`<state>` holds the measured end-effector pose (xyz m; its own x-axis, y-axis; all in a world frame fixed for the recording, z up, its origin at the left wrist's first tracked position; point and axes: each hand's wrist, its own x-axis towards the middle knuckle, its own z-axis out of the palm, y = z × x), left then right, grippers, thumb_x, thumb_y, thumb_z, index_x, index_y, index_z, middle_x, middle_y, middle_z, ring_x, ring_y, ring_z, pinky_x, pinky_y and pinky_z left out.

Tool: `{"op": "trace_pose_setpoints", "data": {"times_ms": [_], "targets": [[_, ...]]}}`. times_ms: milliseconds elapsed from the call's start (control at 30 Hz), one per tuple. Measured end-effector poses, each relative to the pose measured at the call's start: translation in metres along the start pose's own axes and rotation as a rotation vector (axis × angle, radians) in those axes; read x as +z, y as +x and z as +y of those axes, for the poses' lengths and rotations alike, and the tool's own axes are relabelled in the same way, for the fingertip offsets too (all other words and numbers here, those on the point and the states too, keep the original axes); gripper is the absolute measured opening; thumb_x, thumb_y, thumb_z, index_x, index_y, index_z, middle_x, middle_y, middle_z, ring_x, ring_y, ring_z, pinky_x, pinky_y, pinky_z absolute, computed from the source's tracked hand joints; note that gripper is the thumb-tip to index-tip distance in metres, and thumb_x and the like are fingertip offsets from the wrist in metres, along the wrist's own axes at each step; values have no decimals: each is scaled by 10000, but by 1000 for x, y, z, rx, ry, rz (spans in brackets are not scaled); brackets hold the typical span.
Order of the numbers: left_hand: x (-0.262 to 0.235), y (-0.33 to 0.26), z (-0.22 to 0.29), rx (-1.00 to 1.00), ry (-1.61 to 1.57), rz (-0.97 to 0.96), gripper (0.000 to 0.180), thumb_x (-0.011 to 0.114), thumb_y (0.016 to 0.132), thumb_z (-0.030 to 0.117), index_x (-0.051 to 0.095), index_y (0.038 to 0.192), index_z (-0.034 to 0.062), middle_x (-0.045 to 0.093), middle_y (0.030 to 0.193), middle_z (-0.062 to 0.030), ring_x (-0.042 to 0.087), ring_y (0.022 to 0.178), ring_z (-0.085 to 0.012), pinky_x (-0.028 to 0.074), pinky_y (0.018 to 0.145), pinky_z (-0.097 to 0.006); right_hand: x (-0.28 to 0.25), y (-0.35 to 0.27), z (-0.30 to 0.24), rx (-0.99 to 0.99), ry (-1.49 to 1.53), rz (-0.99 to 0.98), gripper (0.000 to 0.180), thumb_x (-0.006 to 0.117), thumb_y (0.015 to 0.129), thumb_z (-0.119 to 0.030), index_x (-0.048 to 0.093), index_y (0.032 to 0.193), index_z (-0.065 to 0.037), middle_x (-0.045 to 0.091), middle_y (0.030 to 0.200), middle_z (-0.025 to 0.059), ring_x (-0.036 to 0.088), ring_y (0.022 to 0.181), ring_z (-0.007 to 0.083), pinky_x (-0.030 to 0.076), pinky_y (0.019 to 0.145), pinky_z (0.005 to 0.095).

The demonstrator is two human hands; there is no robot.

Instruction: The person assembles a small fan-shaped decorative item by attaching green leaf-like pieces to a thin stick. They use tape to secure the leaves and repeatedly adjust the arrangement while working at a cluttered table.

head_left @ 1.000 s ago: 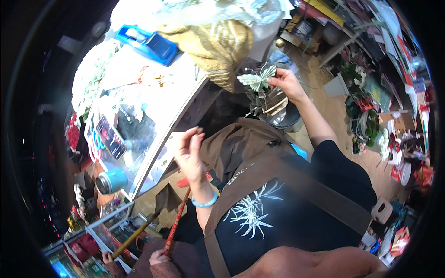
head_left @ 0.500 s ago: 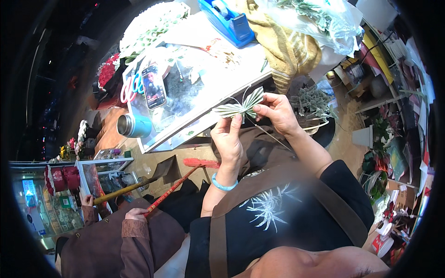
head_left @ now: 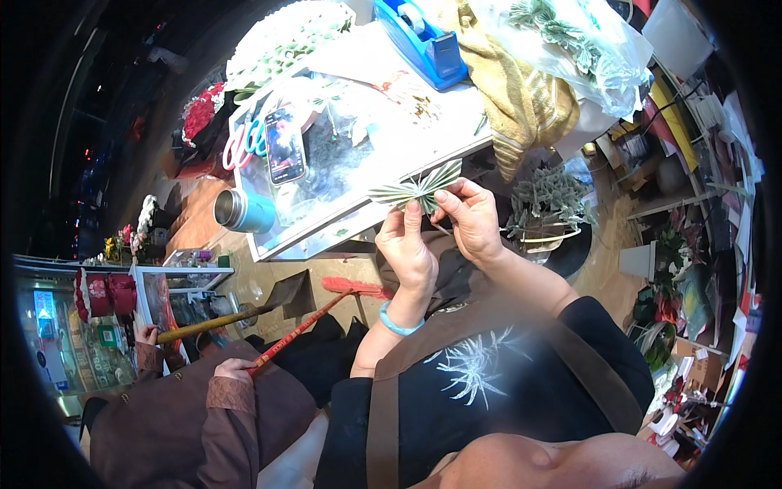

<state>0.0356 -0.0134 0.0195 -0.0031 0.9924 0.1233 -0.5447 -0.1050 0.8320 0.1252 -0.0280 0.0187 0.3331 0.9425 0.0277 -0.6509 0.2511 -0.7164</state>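
We hold a pleated paper fan point(head_left: 415, 191), pale green-grey and folded like a bow tie, up in front of us between both hands, just over the near edge of the worktable point(head_left: 481, 130). Our left hand point(head_left: 407, 248) has its fingers closed on the lower middle of the fan, the forefinger tip pressed up against the pinched centre; our right hand point(head_left: 471, 218) is closed on the centre from the other side, thumb and forefinger nipping the waist of the pleats. Both grips are tight and small, with nothing else in either hand.

We judge that we are at the shaping step: the pleats are already folded and gathered at the middle, and the two wings are spread out to either side. The next move, as we read it, calls for keeping the centre pinched without a slip while the wings are evened out or the waist is bound, since the pleats would spring open if either pinch let go.

On the table lie a blue tape dispenser point(head_left: 423, 41), a smartphone point(head_left: 285, 145), a mustard-yellow cloth point(head_left: 521, 98) and a clear bag of finished folded pieces point(head_left: 570, 41). A basket of similar folded pieces point(head_left: 546, 208) sits just right of our right hand. Lower left, another person's hand point(head_left: 232, 371) holds a red-handled broom point(head_left: 326, 306), beside a dustpan point(head_left: 285, 295).
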Motion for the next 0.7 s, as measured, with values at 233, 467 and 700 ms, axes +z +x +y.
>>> {"op": "trace_pose_setpoints", "data": {"times_ms": [233, 467, 700], "targets": [[5, -3, -4, 3, -103, 93, 174, 614, 850, 95, 604, 971, -30, 625, 903, -49, 541, 808, -94, 418, 749, -230, 6, 2, 10, -25, 13, -12, 73, 627, 821, -40, 605, 884, -9, 619, 796, 18, 543, 711, 63, 448, 680, 211], [4, -4, -6, -4, -168, 109, 164, 618, 845, 84, 611, 974, -17, 630, 922, -49, 551, 835, -93, 423, 782, -231, 11, -1, 15, -14, 17, -18, 54, 609, 829, -22, 593, 879, -6, 626, 839, 41, 550, 763, 76, 443, 730, 221], [2, -6, -11, 0, -153, 92, 172, 573, 877, 101, 583, 1008, -9, 619, 955, -63, 560, 832, -101, 444, 761, -226, 14, -1, 20, -26, 19, 1, 52, 620, 838, -56, 590, 835, -14, 602, 767, 4, 522, 678, 41, 439, 629, 183]]}}
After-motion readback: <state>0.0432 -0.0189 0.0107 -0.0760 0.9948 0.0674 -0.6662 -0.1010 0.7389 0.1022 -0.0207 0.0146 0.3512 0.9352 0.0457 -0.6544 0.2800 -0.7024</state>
